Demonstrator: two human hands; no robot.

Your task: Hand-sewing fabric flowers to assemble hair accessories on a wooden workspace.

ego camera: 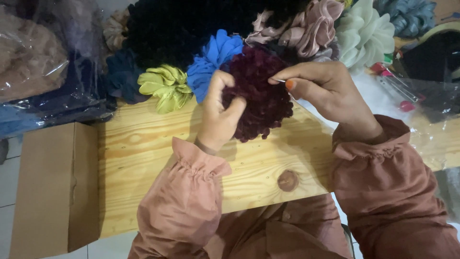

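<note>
My left hand (218, 112) grips the near-left edge of a dark maroon velvet scrunchie (261, 93) held just above the pale wooden tabletop (143, 158). My right hand (318, 86) pinches a thin needle (280, 80) between thumb and forefinger at the scrunchie's upper right side. Both arms wear rust-coloured sleeves with gathered cuffs.
Behind lie a blue scrunchie (211, 60), a yellow-green one (165, 86), a black fluffy one (167, 29), a pink satin one (306, 29) and a pale green one (364, 33). Plastic bags of fabric (43, 67) sit at the left; a cardboard box (52, 187) stands beside the table.
</note>
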